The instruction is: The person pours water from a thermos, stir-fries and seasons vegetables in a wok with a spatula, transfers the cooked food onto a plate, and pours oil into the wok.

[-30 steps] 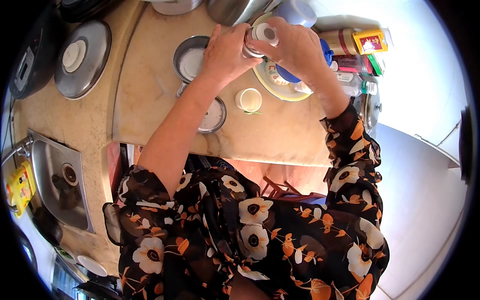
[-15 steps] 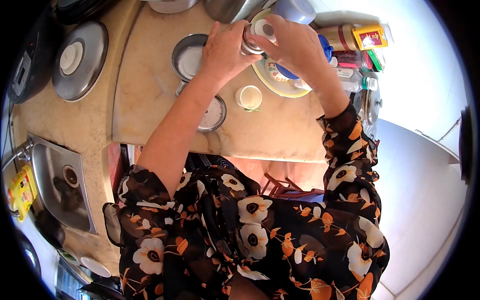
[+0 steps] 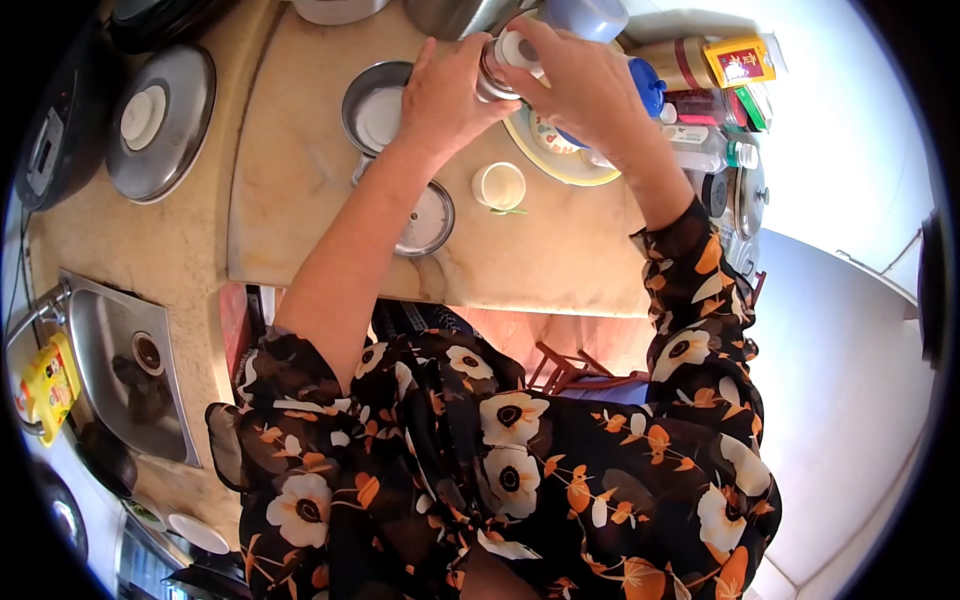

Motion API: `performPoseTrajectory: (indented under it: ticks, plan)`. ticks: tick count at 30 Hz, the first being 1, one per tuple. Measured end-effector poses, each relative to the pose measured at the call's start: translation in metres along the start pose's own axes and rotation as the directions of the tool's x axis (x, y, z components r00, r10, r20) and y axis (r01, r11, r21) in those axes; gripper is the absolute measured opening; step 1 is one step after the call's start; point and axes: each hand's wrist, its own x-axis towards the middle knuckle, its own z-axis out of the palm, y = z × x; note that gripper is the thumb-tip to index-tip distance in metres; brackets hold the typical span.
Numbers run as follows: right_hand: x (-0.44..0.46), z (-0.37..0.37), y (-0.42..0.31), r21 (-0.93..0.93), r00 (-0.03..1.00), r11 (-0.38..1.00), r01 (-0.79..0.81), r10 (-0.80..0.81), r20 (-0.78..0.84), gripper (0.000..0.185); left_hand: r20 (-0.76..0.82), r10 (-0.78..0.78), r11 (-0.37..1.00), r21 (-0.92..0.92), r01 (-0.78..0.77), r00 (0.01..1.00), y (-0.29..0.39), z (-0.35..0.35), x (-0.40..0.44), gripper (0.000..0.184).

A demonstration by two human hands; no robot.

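A small clear jar [image 3: 492, 80] is up over the far side of the counter, tilted, with my left hand [image 3: 450, 100] wrapped round it. My right hand [image 3: 580, 90] has its thumb and fingers closed on the white lid [image 3: 518, 50] at the jar's top. Whether the lid is loose from the jar, I cannot tell. Below the hands, a cream cup [image 3: 498, 187] stands on the counter with a thin green piece beside it. A small pan [image 3: 356, 108] and a round metal lid [image 3: 430, 222] lie near my left forearm, which partly covers them.
Behind my right hand is a yellow-rimmed plate [image 3: 575, 178] with a blue-lidded container [image 3: 648, 88]. Bottles [image 3: 700, 148] and packets [image 3: 740, 62] line the wall at right. A large pot lid [image 3: 160, 120], a black appliance [image 3: 60, 130] and a sink [image 3: 125, 370] are at left.
Both hands stay on the jar and lid and have shifted only slightly, up and to the left in the view. The counter things look the same apart from a small camera shift.
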Motion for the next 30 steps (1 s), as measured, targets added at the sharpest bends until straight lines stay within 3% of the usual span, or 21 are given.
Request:
performPoseTrajectory:
  ticks: [3, 6, 8, 9, 11, 12, 14, 16, 18, 21, 23, 25, 27, 29, 30]
  plan:
    - [-0.008, 0.01, -0.005, -0.052, 0.993, 0.994, -0.1, 0.096, -0.069, 0.049, 0.033, -0.028, 1.0, -0.005, 0.028, 0.999, 0.004, -0.003, -0.002, 0.064]
    - [-0.021, 0.008, -0.008, 0.106, 0.975, 0.975, -0.194, 0.204, -0.094, 0.054, 0.032, -0.023, 0.999, 0.026, 0.022, 0.999, 0.003, -0.005, -0.002, 0.065]
    - [-0.048, 0.01, -0.01, 0.355, 0.876, 0.86, -0.367, 0.447, -0.179, 0.057, 0.015, 0.015, 0.999, 0.045, -0.016, 1.0, 0.002, -0.002, -0.002, 0.059]
    - [-0.07, 0.015, -0.009, 0.362, 0.864, 0.846, -0.392, 0.473, -0.171, 0.057, 0.044, 0.018, 0.999, 0.041, -0.019, 0.999, 0.011, -0.007, -0.006, 0.059]
    - [-0.115, 0.04, -0.009, 0.562, 0.785, 0.715, -0.416, 0.594, -0.176, 0.063, 0.119, -0.074, 0.987, 0.151, 0.056, 0.99, 0.038, -0.033, -0.009, 0.079]
    - [-0.136, 0.059, -0.015, 0.622, 0.775, 0.674, -0.398, 0.61, -0.165, 0.067, 0.069, 0.009, 0.986, 0.168, -0.021, 0.998, 0.035, -0.042, -0.018, 0.079]
    - [-0.172, 0.093, -0.036, 0.709, 0.761, 0.586, -0.394, 0.64, -0.106, 0.074, -0.166, 0.078, 0.994, 0.085, -0.065, 0.983, 0.024, -0.063, -0.041, 0.045]
    - [-0.184, 0.119, -0.052, 0.739, 0.75, 0.525, -0.422, 0.66, -0.04, 0.081, -0.285, -0.077, 0.996, 0.009, 0.083, 0.955, 0.006, -0.089, -0.081, 0.031]
    - [-0.182, 0.139, -0.055, 0.734, 0.736, 0.54, -0.412, 0.672, -0.081, 0.082, -0.156, -0.516, 0.827, -0.347, 0.443, 0.842, -0.024, -0.096, -0.116, 0.025]
    - [-0.169, 0.153, -0.054, 0.724, 0.717, 0.572, -0.385, 0.679, -0.156, 0.084, -0.121, -0.587, 0.781, -0.346, 0.52, 0.801, -0.04, -0.094, -0.144, 0.023]
    - [-0.167, 0.151, -0.054, 0.542, 0.731, 0.703, -0.46, 0.646, -0.219, 0.079, -0.11, -0.571, 0.8, -0.298, 0.521, 0.814, -0.027, -0.091, -0.157, 0.022]
    - [-0.162, 0.157, -0.051, 0.517, 0.739, 0.732, -0.444, 0.626, -0.251, 0.077, -0.096, -0.558, 0.812, -0.265, 0.519, 0.824, -0.003, -0.08, -0.166, 0.022]
    - [-0.161, 0.159, -0.049, 0.484, 0.755, 0.768, -0.419, 0.591, -0.285, 0.074, 0.101, -0.436, 0.871, -0.205, 0.447, 0.894, 0.017, -0.067, -0.172, 0.021]
    - [-0.158, 0.159, -0.049, 0.512, 0.745, 0.741, -0.435, 0.615, -0.257, 0.067, 0.257, -0.372, 0.894, -0.158, 0.419, 0.892, 0.019, -0.05, -0.172, 0.031]
    - [-0.156, 0.149, -0.054, 0.514, 0.753, 0.747, -0.423, 0.605, -0.26, 0.067, 0.268, -0.252, 0.949, -0.118, 0.291, 0.93, 0.022, -0.045, -0.167, 0.042]
